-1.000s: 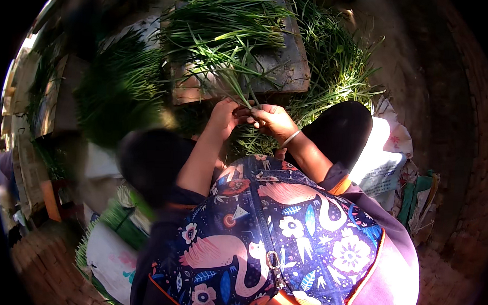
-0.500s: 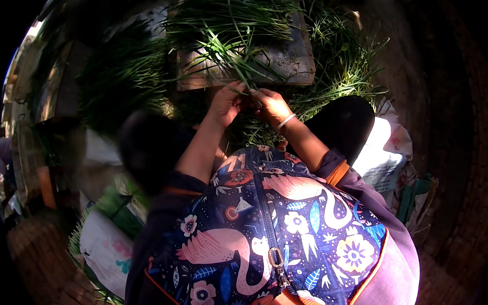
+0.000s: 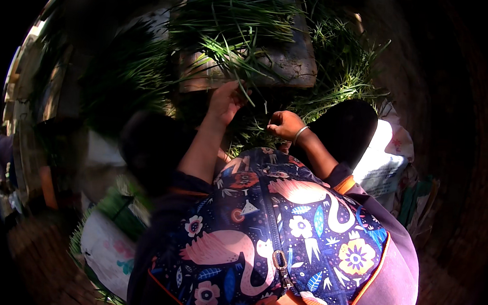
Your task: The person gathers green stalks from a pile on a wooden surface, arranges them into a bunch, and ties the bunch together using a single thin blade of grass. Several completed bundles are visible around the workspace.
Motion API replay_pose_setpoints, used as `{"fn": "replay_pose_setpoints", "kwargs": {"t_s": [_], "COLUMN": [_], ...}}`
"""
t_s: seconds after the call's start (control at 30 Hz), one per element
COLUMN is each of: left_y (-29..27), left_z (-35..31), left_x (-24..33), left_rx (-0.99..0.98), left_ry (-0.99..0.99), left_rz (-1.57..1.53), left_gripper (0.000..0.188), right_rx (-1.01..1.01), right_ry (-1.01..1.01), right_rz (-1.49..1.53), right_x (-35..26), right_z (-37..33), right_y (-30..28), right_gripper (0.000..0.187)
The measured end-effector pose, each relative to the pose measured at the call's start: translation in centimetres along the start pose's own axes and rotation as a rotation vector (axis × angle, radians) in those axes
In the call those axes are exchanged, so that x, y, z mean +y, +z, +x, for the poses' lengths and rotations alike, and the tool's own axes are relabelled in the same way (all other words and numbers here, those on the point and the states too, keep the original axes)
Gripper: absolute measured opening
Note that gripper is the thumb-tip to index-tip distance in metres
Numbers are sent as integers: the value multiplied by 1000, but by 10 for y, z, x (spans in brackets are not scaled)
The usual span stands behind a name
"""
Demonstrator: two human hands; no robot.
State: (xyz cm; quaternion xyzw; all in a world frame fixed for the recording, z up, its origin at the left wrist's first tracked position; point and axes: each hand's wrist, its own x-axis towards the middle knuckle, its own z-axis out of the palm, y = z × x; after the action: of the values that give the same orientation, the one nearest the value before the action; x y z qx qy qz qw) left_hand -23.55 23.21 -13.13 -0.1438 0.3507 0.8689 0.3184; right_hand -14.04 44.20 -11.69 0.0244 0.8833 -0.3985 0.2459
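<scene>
My left hand is closed around the lower ends of a few long, thin green chives, just off the near edge of a low board. Their leaves lie across the board, away from me. Lower and to the right, my right hand is apart from the stalks, its fingers curled in a pinch. Whatever it may hold is too small to make out. Between the hands a thin bit of leaf hangs in the shade. A thick bunch of chives lies on the far part of the board.
Loose chives are heaped to the right of the board. A dark pile of greens sits to its left. My knees flank the work area. White printed sacks lie at the right, and another at the lower left.
My right hand has drawn away from the left, down and to the right. The left hand stays by the board's edge, holding chives.
</scene>
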Motion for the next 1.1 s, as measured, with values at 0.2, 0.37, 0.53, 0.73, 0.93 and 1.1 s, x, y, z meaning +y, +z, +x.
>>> {"fn": "replay_pose_setpoints", "kwargs": {"t_s": [0.2, 0.37, 0.53, 0.73, 0.93, 1.1], "left_y": [1, -9, 20, 3, -24, -12], "left_z": [-3, 0, -17, -9, -6, -9], "left_x": [2, -1, 4, 20, 30, 20], "left_rx": [26, -115, 124, 204, 137, 147], "left_ry": [22, 32, 114, 334, 168, 92], "left_rz": [82, -20, 200, -32, -123, -92], "left_gripper": [24, 14, 12, 12, 19, 17], "right_rx": [141, 216, 189, 163, 348, 672], "right_ry": [28, 17, 51, 139, 132, -66], "right_rz": [662, 865, 780, 9, -131, -174], "right_x": [-60, -69, -56, -45, -41, -41], "right_z": [14, 42, 44, 26, 14, 23], "right_y": [-17, 7, 4, -33, -47, -59], "right_gripper": [39, 33, 32, 37, 39, 34]}}
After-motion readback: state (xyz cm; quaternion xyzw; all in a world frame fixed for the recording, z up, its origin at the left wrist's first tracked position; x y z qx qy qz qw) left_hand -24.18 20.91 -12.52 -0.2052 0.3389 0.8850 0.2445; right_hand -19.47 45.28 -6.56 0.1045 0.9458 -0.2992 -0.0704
